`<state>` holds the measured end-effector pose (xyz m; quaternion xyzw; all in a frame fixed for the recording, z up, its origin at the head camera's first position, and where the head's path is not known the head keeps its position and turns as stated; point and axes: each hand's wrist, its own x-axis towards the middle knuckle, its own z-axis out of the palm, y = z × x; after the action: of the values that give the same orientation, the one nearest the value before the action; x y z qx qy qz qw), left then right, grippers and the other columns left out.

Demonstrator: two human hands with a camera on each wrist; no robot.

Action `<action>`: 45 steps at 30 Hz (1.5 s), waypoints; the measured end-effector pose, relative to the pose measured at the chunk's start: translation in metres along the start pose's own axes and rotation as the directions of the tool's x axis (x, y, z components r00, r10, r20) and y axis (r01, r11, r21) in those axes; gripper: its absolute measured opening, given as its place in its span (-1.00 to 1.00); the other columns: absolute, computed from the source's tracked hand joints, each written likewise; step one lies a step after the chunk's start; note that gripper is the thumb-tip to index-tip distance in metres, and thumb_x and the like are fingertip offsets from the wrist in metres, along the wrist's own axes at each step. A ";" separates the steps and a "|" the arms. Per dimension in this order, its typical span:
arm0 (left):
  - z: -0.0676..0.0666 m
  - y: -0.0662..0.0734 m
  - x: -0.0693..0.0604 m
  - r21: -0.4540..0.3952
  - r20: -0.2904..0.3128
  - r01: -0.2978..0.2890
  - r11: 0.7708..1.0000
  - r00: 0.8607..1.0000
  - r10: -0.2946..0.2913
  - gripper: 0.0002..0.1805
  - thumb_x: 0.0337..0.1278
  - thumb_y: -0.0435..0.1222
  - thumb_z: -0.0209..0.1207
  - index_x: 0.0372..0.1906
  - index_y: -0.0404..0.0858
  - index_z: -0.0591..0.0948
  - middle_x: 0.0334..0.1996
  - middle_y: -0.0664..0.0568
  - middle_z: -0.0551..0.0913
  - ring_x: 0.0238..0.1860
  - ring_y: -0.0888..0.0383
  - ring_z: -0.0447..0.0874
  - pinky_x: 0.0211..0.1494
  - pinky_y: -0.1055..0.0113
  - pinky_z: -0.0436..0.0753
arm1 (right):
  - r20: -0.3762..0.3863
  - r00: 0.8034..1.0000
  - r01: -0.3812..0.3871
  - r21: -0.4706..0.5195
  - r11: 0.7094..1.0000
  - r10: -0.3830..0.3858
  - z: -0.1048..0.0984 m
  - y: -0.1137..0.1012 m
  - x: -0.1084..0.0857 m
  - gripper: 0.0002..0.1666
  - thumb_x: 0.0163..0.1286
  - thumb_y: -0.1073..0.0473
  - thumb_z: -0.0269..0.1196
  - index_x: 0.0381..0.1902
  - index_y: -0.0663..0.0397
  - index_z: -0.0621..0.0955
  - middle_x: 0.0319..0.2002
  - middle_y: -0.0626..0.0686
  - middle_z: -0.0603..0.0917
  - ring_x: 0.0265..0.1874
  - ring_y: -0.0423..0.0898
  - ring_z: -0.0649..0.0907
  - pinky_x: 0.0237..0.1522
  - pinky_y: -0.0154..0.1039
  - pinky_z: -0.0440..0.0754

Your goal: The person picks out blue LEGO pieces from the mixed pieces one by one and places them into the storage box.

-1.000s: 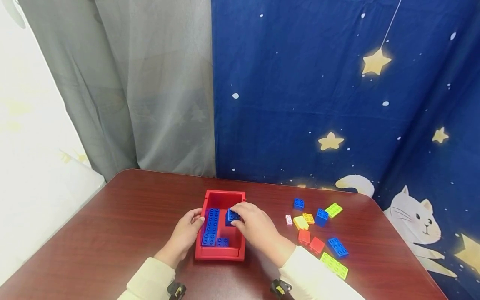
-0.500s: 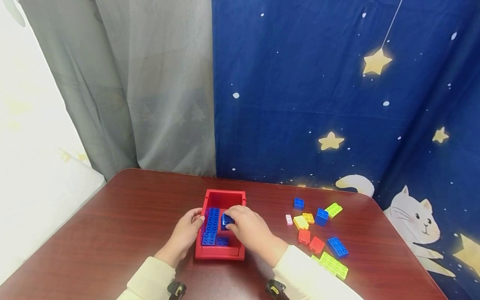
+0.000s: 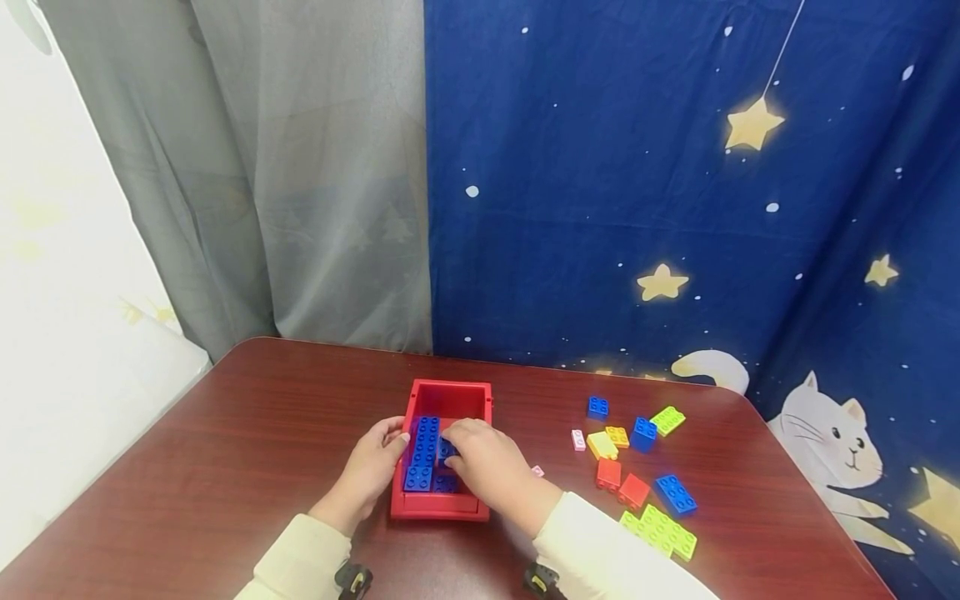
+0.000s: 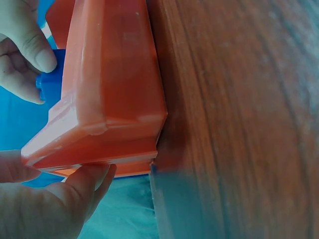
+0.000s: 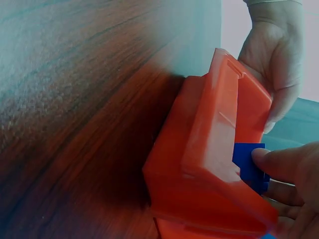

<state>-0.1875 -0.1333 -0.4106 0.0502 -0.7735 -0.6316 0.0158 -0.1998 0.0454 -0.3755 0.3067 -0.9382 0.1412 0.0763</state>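
My left hand (image 3: 367, 471) grips the left wall of the red box (image 3: 441, 506), its thumb over the rim; in the left wrist view the left hand (image 4: 60, 199) has the wall between thumb and fingers. Over the box's right side, my right hand (image 3: 498, 467) pinches a blue brick (image 3: 447, 450), partly hidden by the fingers. The right wrist view shows the blue brick (image 5: 250, 164) between thumb and fingers of the right hand (image 5: 294, 184), at the box's rim. Inside the box, a long row of blue bricks (image 3: 425, 442) lies along the left, with another blue brick (image 3: 446, 483) near the front.
To the right lie loose bricks: blue (image 3: 676, 494), red (image 3: 633, 491), yellow (image 3: 602, 445), lime green (image 3: 669, 531) and a small pink one (image 3: 578, 440). Another pink piece (image 3: 537, 472) shows beside the right wrist. Curtains (image 3: 345, 208) hang behind the table (image 3: 300, 392).
My right hand has moved left and slightly toward me with the blue brick, which is now close beside the long blue row. The left hand and the box have stayed in place.
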 end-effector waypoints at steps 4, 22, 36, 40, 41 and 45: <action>0.001 0.000 0.000 -0.005 -0.004 -0.001 1.000 1.000 0.001 -0.53 0.44 -0.34 -0.08 0.34 -0.44 0.27 0.20 -0.36 0.44 0.19 -0.26 0.47 0.24 -0.10 0.47 | 0.008 1.000 0.007 -0.019 1.000 -0.007 0.002 -0.001 0.001 -0.47 0.20 0.10 0.39 0.14 0.05 0.60 0.06 0.01 0.65 0.12 -0.05 0.60 0.07 -0.14 0.62; 0.001 0.000 0.000 -0.032 -0.003 -0.020 0.999 1.000 0.020 -0.54 0.43 -0.36 -0.10 0.32 -0.48 0.27 0.19 -0.39 0.44 0.17 -0.26 0.48 0.23 -0.08 0.49 | -0.002 0.999 0.039 -0.157 0.987 -0.040 0.013 -0.004 0.006 -0.56 0.19 0.06 0.40 0.02 0.04 0.64 -0.08 0.00 0.69 -0.02 -0.09 0.66 -0.03 -0.19 0.67; 0.000 -0.001 -0.001 -0.032 -0.004 -0.008 0.999 1.000 0.008 -0.55 0.42 -0.36 -0.09 0.32 -0.45 0.28 0.20 -0.39 0.44 0.16 -0.25 0.50 0.21 -0.07 0.51 | 0.029 0.999 0.043 -0.176 0.983 -0.039 0.016 -0.009 0.006 -0.60 0.17 0.04 0.41 -0.05 0.04 0.67 -0.19 -0.02 0.70 -0.15 -0.13 0.69 -0.13 -0.25 0.70; 0.000 0.000 -0.002 -0.036 0.000 -0.010 0.999 1.000 0.010 -0.55 0.42 -0.37 -0.10 0.32 -0.46 0.28 0.20 -0.40 0.44 0.16 -0.26 0.49 0.21 -0.07 0.51 | 0.040 0.999 0.034 -0.183 0.983 -0.027 0.016 -0.010 0.007 -0.59 0.17 0.03 0.41 -0.04 0.04 0.67 -0.19 -0.02 0.71 -0.15 -0.13 0.69 -0.13 -0.25 0.70; 0.000 0.000 -0.002 -0.037 0.000 -0.011 0.999 1.000 0.011 -0.55 0.42 -0.37 -0.10 0.32 -0.46 0.28 0.20 -0.40 0.44 0.16 -0.26 0.50 0.21 -0.07 0.51 | 0.043 0.999 0.031 -0.184 0.982 -0.024 0.016 -0.010 0.007 -0.59 0.17 0.03 0.41 -0.03 0.04 0.67 -0.18 -0.02 0.71 -0.15 -0.13 0.69 -0.12 -0.25 0.70; 0.000 0.001 -0.001 -0.038 0.001 -0.011 0.999 1.000 0.011 -0.55 0.42 -0.37 -0.10 0.32 -0.46 0.28 0.20 -0.40 0.44 0.16 -0.25 0.50 0.21 -0.07 0.51 | 0.050 0.999 0.031 -0.186 0.982 -0.022 0.015 -0.010 0.008 -0.58 0.16 0.03 0.41 -0.03 0.03 0.67 -0.18 -0.03 0.71 -0.14 -0.13 0.70 -0.12 -0.25 0.69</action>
<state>-0.1863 -0.1331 -0.4100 0.0453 -0.7616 -0.6462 0.0197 -0.2008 0.0285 -0.3859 0.3137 -0.9448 0.0443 0.0839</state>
